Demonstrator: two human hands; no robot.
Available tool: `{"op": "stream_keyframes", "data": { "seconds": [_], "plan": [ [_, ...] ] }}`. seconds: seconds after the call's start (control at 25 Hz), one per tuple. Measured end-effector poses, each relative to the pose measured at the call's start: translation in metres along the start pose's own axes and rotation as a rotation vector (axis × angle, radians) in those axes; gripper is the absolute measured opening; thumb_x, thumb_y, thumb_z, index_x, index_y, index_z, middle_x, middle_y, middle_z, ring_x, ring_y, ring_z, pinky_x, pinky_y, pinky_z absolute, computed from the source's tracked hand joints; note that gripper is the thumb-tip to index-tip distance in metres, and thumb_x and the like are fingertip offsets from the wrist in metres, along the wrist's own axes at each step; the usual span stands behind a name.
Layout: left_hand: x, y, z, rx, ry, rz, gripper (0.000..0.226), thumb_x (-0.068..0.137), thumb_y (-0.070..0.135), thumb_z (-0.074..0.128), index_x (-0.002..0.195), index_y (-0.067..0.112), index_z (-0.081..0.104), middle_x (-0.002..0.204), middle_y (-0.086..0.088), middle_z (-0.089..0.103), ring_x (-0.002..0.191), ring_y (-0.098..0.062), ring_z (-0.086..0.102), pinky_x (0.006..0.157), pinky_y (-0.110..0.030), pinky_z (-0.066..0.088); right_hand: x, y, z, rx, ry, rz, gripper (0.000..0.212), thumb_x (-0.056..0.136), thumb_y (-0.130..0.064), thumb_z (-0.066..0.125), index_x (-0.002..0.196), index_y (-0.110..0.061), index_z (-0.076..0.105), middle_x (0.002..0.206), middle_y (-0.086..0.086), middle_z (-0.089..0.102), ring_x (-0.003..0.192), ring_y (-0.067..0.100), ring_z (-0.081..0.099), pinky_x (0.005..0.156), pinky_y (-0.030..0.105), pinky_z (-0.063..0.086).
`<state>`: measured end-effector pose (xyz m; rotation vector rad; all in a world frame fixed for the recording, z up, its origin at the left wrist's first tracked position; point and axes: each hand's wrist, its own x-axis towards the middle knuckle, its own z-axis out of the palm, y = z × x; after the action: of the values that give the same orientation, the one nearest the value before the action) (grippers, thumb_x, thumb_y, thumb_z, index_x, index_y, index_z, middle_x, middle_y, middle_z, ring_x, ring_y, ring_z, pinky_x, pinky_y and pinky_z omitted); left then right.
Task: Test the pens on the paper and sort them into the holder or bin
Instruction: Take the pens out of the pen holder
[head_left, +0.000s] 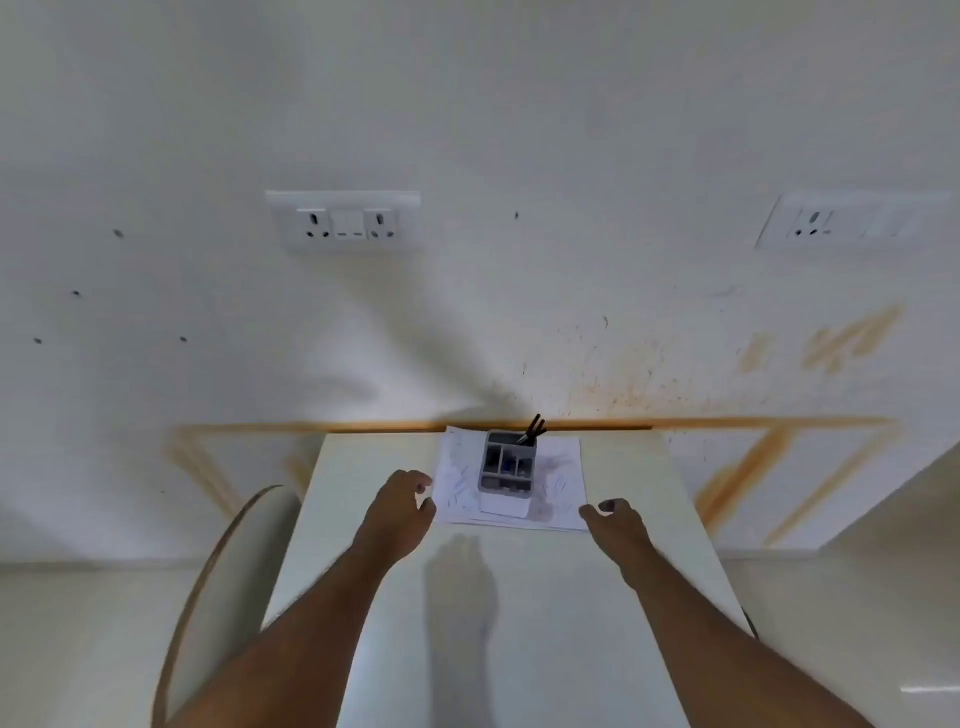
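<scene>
A white and grey compartmented pen holder (506, 475) stands on scribbled sheets of paper (563, 478) at the far end of a small white table (519, 597). Dark pens (534, 430) stick up from its back right compartment, and more dark items lie in the other compartments. My left hand (400, 506) hovers at the paper's left edge, fingers loosely curled, holding nothing. My right hand (615, 522) is at the paper's front right corner, fingers relaxed and empty. No bin is in view.
A white wall with two socket plates (343, 221) (852, 221) rises behind the table. A round white chair or stool (239, 561) stands to the left of the table. The view is blurred.
</scene>
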<state>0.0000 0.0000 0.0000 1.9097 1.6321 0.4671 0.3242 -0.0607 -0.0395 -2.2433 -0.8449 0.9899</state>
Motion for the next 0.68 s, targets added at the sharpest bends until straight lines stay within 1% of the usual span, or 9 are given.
{"op": "stream_keyframes", "data": {
  "seconds": [0.08,0.16,0.28,0.36,0.44,0.48,0.56,0.6,0.68],
  "plan": [
    [0.032,-0.01,0.027,-0.017,-0.012,-0.169,0.039,0.099,0.02,0.061,0.138,0.013,0.06,0.134,-0.006,0.06,0.12,-0.024,0.062,0.109,-0.034,0.046,0.033,0.005,0.014,0.013,0.014,0.045,0.06,0.094,-0.04,0.07,0.141,-0.007,0.052,0.144,0.018,0.052,0.119,0.034,0.06,0.094,0.038,0.051],
    [0.051,-0.017,0.044,-0.051,-0.017,-0.325,0.044,0.101,0.022,0.059,0.143,0.007,0.057,0.143,-0.012,0.06,0.134,-0.028,0.056,0.114,-0.035,0.039,0.058,0.006,0.026,-0.008,0.039,0.08,0.068,0.094,-0.041,0.071,0.146,-0.004,0.048,0.148,0.021,0.048,0.128,0.039,0.058,0.103,0.044,0.053],
    [0.074,-0.018,0.073,-0.164,-0.012,-0.486,0.053,0.104,0.028,0.055,0.15,0.003,0.051,0.152,-0.015,0.055,0.141,-0.031,0.051,0.115,-0.035,0.039,0.092,0.013,0.047,-0.017,0.108,0.136,0.073,0.092,-0.039,0.074,0.144,0.003,0.045,0.147,0.026,0.048,0.129,0.043,0.058,0.105,0.048,0.054],
    [0.084,-0.015,0.088,-0.228,0.006,-0.589,0.056,0.103,0.032,0.056,0.149,-0.001,0.048,0.15,-0.018,0.055,0.136,-0.036,0.055,0.108,-0.039,0.045,0.105,0.012,0.057,0.061,0.117,0.176,0.071,0.085,-0.036,0.078,0.136,0.004,0.049,0.138,0.026,0.055,0.113,0.043,0.067,0.095,0.051,0.062],
    [0.095,-0.017,0.1,-0.25,0.038,-0.655,0.057,0.102,0.036,0.059,0.14,-0.005,0.052,0.139,-0.023,0.061,0.123,-0.038,0.063,0.098,-0.042,0.053,0.114,0.012,0.064,0.142,0.09,0.224,0.059,0.084,-0.026,0.081,0.125,0.004,0.051,0.122,0.023,0.064,0.09,0.039,0.072,0.082,0.056,0.066],
    [0.099,-0.018,0.103,-0.246,0.034,-0.674,0.058,0.101,0.039,0.062,0.136,-0.006,0.054,0.135,-0.023,0.063,0.118,-0.039,0.065,0.095,-0.043,0.055,0.116,0.012,0.066,0.155,0.078,0.224,0.052,0.085,-0.018,0.081,0.122,0.004,0.052,0.117,0.022,0.066,0.084,0.037,0.072,0.077,0.057,0.067],
    [0.107,-0.023,0.108,-0.221,-0.002,-0.681,0.06,0.099,0.042,0.066,0.133,-0.006,0.055,0.131,-0.023,0.065,0.117,-0.038,0.066,0.091,-0.04,0.055,0.12,0.015,0.069,0.21,0.057,0.235,0.043,0.084,-0.003,0.08,0.12,0.003,0.057,0.118,0.02,0.068,0.091,0.039,0.072,0.073,0.056,0.068],
    [0.11,-0.025,0.108,-0.198,-0.026,-0.672,0.056,0.098,0.039,0.068,0.13,-0.006,0.057,0.129,-0.022,0.067,0.115,-0.038,0.067,0.088,-0.038,0.054,0.12,0.017,0.069,0.273,0.042,0.233,0.04,0.084,0.005,0.078,0.12,0.003,0.059,0.119,0.019,0.066,0.097,0.04,0.07,0.073,0.054,0.068],
    [0.11,-0.03,0.11,-0.15,-0.077,-0.647,0.042,0.098,0.032,0.069,0.118,-0.004,0.066,0.12,-0.019,0.071,0.102,-0.034,0.068,0.08,-0.035,0.052,0.113,0.023,0.067,0.341,0.02,0.211,0.035,0.085,0.012,0.074,0.118,0.005,0.063,0.117,0.018,0.065,0.097,0.04,0.067,0.072,0.048,0.067]
  ]
}}
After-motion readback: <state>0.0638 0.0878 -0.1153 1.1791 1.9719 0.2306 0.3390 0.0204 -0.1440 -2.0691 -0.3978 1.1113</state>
